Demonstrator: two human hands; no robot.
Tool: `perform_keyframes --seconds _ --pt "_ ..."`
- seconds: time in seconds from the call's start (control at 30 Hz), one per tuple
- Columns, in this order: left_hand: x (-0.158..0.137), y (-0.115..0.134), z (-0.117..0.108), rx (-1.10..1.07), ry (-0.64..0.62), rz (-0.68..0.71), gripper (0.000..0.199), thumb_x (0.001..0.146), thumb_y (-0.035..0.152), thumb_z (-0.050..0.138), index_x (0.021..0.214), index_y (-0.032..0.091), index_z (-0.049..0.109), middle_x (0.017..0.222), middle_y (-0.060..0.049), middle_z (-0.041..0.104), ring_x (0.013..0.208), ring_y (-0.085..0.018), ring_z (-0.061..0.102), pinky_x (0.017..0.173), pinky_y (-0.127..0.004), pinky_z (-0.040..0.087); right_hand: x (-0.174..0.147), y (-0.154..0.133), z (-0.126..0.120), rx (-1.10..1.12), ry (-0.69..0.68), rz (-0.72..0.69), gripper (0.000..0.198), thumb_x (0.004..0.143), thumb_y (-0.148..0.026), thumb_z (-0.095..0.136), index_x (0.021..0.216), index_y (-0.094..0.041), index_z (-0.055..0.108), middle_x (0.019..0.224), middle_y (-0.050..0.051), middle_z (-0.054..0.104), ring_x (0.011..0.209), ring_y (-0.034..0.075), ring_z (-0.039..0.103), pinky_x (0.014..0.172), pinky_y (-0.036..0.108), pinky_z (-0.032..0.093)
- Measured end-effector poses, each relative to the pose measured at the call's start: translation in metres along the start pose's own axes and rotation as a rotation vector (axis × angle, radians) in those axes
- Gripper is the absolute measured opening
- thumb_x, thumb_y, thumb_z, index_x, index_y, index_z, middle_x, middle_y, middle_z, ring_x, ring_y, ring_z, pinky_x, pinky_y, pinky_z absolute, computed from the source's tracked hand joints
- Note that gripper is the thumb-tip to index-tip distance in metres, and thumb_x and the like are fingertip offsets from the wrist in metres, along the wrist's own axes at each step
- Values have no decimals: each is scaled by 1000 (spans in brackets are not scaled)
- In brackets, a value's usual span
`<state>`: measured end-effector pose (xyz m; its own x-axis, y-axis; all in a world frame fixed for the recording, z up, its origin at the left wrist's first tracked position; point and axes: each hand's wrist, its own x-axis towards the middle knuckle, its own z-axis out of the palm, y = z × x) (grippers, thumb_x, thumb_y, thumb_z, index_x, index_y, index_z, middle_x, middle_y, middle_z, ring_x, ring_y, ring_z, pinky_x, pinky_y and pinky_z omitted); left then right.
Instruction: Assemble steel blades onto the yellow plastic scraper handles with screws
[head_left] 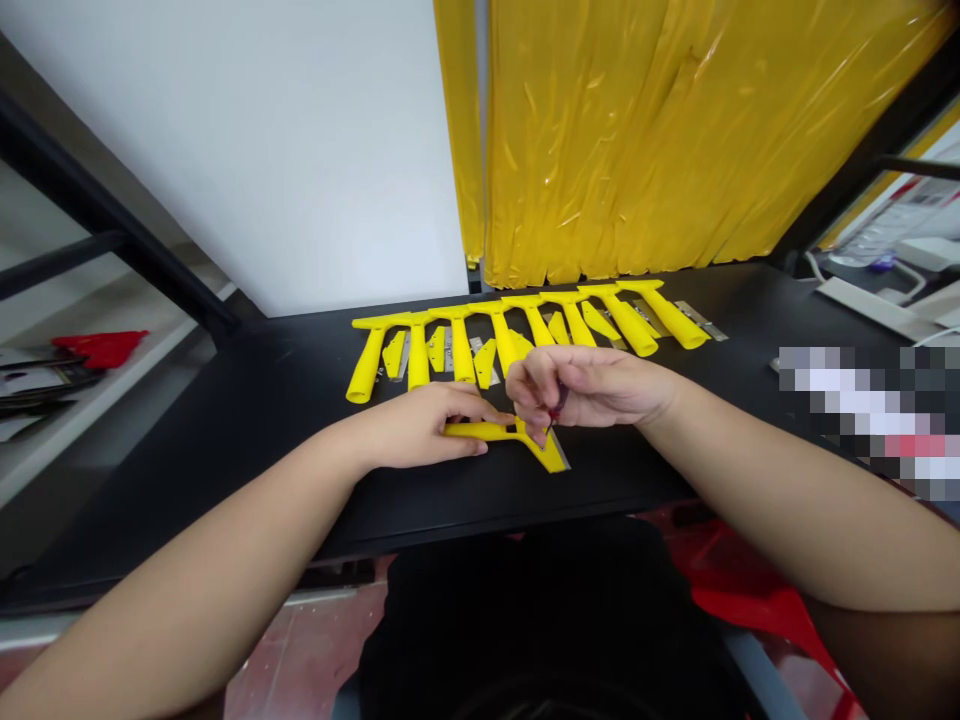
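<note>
My left hand (431, 425) is closed around the handle of a yellow scraper (487, 431) that lies on the black table near its front edge. The scraper's wide head points right and carries a thin metal blade (561, 450). My right hand (600, 385) is closed over that head, pinching a small dark red tool that looks like a screwdriver (559, 398). Its lower end meets the scraper head, though my fingers hide much of it. Behind both hands, several yellow scraper handles (365, 365) stand in a row, with yellow cover plates (437, 350) and metal blades (448, 350) between them.
The black table (262, 400) ends at a white panel (337, 150) and a yellow plastic curtain (600, 140). Small screws (380, 373) lie by the leftmost handle. Shelving with a red packet (105, 347) is at the left; white trays (870, 310) stand at the right.
</note>
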<state>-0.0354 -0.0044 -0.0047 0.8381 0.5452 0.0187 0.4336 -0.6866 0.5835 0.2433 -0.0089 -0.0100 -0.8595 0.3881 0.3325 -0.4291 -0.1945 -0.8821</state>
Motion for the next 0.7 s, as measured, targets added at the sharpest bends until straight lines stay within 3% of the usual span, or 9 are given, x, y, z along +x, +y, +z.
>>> perform_keyframes --seconds 0.1,0.2,0.33,0.47,0.6,0.7 --pt "0 0 0 0 -45 -20 39 97 36 75 135 31 79 111 -6 75 100 -22 71 94 -34 57 1 2 -1 -23 -33 1 45 113 -48 53 89 -14 70 84 3 57 77 16 56 82 36 56" --pt "0 -1 0 -7 -59 -35 37 97 38 75 133 30 80 113 -7 74 99 -22 71 92 -34 57 2 1 2 32 -44 34 42 112 -55 52 101 -17 68 67 -6 44 61 13 41 72 32 50" --pt "0 -1 -1 4 -49 -15 40 97 36 75 137 32 78 113 -6 74 103 -23 71 98 -37 56 2 -2 7 64 43 50 28 105 -46 71 101 -22 56 81 -4 53 66 11 46 73 28 45" --pt "0 0 -1 7 -45 -3 41 98 35 74 139 35 76 113 -5 75 103 -22 71 99 -36 57 2 0 4 24 41 16 31 107 -46 65 95 -17 63 98 3 61 79 15 60 77 34 52" --pt "0 -1 0 -12 -52 -26 39 97 36 75 136 32 78 114 -6 75 102 -22 72 95 -34 57 4 3 3 18 -10 17 44 113 -53 51 99 -15 70 71 -4 46 62 12 44 71 32 51" --pt "0 -1 0 4 -54 -34 40 97 35 75 137 33 78 114 -6 75 105 -23 72 97 -35 56 5 3 7 29 2 7 36 108 -57 61 110 -21 63 68 -9 40 59 10 37 70 28 46"
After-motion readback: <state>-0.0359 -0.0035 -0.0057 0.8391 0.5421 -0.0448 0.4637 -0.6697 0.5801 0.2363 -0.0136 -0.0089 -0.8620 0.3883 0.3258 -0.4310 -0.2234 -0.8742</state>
